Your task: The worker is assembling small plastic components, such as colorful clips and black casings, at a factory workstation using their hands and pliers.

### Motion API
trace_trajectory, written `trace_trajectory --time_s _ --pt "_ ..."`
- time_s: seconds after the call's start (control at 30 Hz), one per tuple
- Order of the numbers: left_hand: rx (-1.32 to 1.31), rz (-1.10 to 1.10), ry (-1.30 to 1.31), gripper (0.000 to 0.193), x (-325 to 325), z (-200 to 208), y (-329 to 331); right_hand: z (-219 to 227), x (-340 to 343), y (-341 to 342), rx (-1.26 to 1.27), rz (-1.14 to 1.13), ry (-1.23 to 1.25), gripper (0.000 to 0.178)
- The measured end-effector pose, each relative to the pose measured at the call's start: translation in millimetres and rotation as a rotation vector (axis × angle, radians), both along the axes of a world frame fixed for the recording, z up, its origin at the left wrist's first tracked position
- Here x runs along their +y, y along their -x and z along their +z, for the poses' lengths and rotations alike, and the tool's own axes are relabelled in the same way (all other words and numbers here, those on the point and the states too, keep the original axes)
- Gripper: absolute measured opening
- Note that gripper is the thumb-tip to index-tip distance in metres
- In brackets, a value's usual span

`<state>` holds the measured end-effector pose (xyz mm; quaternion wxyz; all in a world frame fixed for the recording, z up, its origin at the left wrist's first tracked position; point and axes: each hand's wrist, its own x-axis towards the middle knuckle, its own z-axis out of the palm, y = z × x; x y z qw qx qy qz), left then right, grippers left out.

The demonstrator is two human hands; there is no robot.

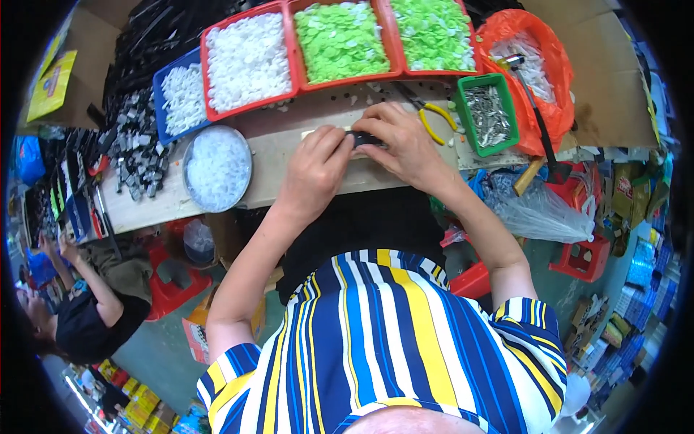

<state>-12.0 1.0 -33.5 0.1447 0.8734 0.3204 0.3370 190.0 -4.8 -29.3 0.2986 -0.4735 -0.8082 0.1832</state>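
Over the front part of the workbench, my two hands meet around a small black part. My left hand has its fingers curled and pinches the part's left end. From the other side, my right hand grips it between thumb and fingers. Most of the part is hidden, so its exact kind does not show. Beyond my right hand lie yellow-handled pliers. A round metal bowl of translucent white pieces stands to the left of my hands.
Red trays of white and green pieces line the back. A blue tray, black clips, a green basket of metal pins and an orange bag with a hammer flank them. A co-worker sits at left.
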Motion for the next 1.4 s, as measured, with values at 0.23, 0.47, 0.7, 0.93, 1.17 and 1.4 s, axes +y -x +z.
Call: trace_trajectory --time_s 0.23,0.47,0.7,0.93,1.17,1.4 --pt "0.082 -0.021 -0.157 0.025 7 -9 7 35 17 -130 -0.213 -0.583 -0.288 0.023" --pt "0.09 -0.024 -0.171 0.022 8 -4 2 19 17 -260 -0.654 -0.757 -0.008 0.024" --pt "0.1 -0.002 -0.194 0.019 9 -7 3 32 12 -250 -0.403 -0.68 -0.104 0.024" --pt "0.089 0.003 -0.213 0.018 8 -10 8 66 -25 -105 -0.088 -0.53 0.093 0.024" --pt "0.103 -0.042 -0.269 0.017 11 -5 3 27 -58 -38 -0.292 -0.153 -0.008 0.043" --pt "0.103 -0.047 -0.287 0.015 12 -7 6 66 -63 -23 -0.102 -0.297 -0.406 0.047"
